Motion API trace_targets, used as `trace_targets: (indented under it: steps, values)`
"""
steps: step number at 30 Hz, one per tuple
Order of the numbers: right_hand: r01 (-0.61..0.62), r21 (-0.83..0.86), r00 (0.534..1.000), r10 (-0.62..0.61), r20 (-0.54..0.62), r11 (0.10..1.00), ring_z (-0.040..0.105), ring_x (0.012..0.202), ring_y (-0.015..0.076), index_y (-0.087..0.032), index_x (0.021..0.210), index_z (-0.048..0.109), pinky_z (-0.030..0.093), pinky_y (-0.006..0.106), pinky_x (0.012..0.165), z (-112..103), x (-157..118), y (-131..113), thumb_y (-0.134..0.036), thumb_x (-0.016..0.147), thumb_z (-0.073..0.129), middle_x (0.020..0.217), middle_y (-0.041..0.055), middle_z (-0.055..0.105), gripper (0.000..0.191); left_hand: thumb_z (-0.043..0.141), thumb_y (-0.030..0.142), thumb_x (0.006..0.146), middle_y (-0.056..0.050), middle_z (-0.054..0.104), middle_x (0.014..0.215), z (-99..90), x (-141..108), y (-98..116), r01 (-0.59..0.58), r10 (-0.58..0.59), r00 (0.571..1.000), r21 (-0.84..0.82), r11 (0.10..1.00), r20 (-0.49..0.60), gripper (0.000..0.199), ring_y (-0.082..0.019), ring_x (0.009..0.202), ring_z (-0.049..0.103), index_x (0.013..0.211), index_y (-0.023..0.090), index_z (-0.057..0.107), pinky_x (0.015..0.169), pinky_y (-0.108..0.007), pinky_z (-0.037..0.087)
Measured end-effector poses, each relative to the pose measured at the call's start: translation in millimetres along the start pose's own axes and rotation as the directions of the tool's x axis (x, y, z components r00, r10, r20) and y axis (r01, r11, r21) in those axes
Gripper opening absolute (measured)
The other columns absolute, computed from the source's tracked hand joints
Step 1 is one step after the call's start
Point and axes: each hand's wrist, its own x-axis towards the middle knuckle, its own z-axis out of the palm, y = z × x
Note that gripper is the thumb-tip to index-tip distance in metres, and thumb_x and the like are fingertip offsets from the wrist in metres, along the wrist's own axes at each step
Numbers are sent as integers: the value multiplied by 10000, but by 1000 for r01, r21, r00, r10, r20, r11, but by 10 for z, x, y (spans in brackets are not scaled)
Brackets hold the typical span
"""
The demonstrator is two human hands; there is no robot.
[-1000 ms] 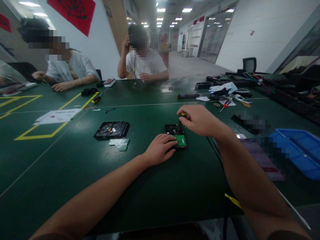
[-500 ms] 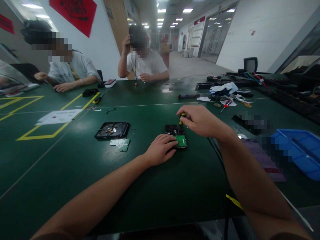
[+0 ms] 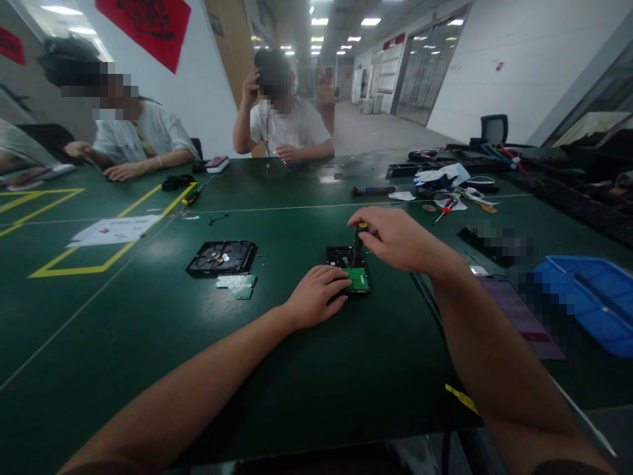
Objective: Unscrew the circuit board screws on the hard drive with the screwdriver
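Note:
A small hard drive lies on the table with its green circuit board facing up. My left hand holds the drive at its left side, fingertips on the board and thumb along the near edge. Above it, my right hand is closed around the handle of a yellow-and-black screwdriver. The screwdriver stands nearly upright with its shaft down at the drive; whether its tip sits in a screw is too small to tell. Left of my hands lie a larger black hard drive and a detached circuit board.
At right are a blue plastic tray, a purple sheet and a red-handled screwdriver. Another screwdriver lies far left near papers. Two people sit across the green table. Cables and gloves lie back right.
The screwdriver handle has turned slightly in my right hand's fingers, showing less yellow on its side. My left hand and the drive stay in place.

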Motion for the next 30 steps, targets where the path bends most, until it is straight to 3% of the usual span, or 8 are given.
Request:
trace_targets:
  steps: [4, 9, 13, 18, 25, 30]
  values:
    - [-18, -30, 1000, 18, 19, 999, 686, 878, 226, -126, 1169, 756, 483, 345, 852, -5, -3, -17, -141, 935, 559, 1098, 122, 790, 306, 624, 335, 1048, -111, 690, 1402, 2, -1, -6, 1, -1, 1000, -6, 1000, 3, 360, -303, 1350, 626, 1391, 236, 672, 1159, -544, 503]
    - [-13, -47, 1000, 14, 16, 999, 677, 878, 226, -131, 1166, 758, 468, 358, 871, -2, 5, 1, -147, 955, 556, 1123, 127, 784, 293, 637, 331, 1039, -112, 690, 1402, 9, -4, -9, 5, -5, 1000, -11, 1000, -1, 369, -306, 1354, 625, 1395, 243, 671, 1156, -551, 503]
    - [-41, -89, 999, 42, 5, 995, 664, 865, 241, -143, 1074, 748, 443, 366, 832, -5, 14, 9, -273, 980, 645, 1026, 120, 773, 191, 628, 336, 1045, -114, 690, 1400, 6, -3, -3, 3, -3, 1000, -8, 1000, -1, 362, -305, 1359, 623, 1389, 232, 675, 1164, -544, 500]
    - [-57, -92, 998, 60, 25, 994, 648, 824, 234, -183, 975, 729, 402, 347, 755, -21, 20, -2, -421, 983, 700, 915, 81, 754, 239, 623, 341, 1050, -113, 687, 1405, 3, -3, 0, 1, -1, 1000, -2, 1000, -5, 356, -308, 1362, 622, 1385, 234, 674, 1166, -554, 500]
    - [2, -44, 1000, -1, 22, 999, 662, 858, 216, -164, 1133, 770, 448, 343, 821, -18, 1, -3, -225, 974, 624, 1054, 98, 786, 225, 618, 336, 1051, -107, 685, 1417, -9, -2, 4, 11, -11, 1000, -5, 1000, 14, 361, -309, 1364, 617, 1394, 236, 667, 1172, -554, 493]
    - [46, 5, 999, -46, 18, 999, 693, 985, 235, -186, 1202, 783, 494, 348, 886, -4, -6, -3, -202, 983, 583, 1159, 101, 786, 297, 621, 338, 1050, -110, 691, 1401, -10, 3, 5, 11, -11, 1000, -14, 1000, 8, 365, -308, 1349, 625, 1401, 250, 668, 1159, -557, 500]
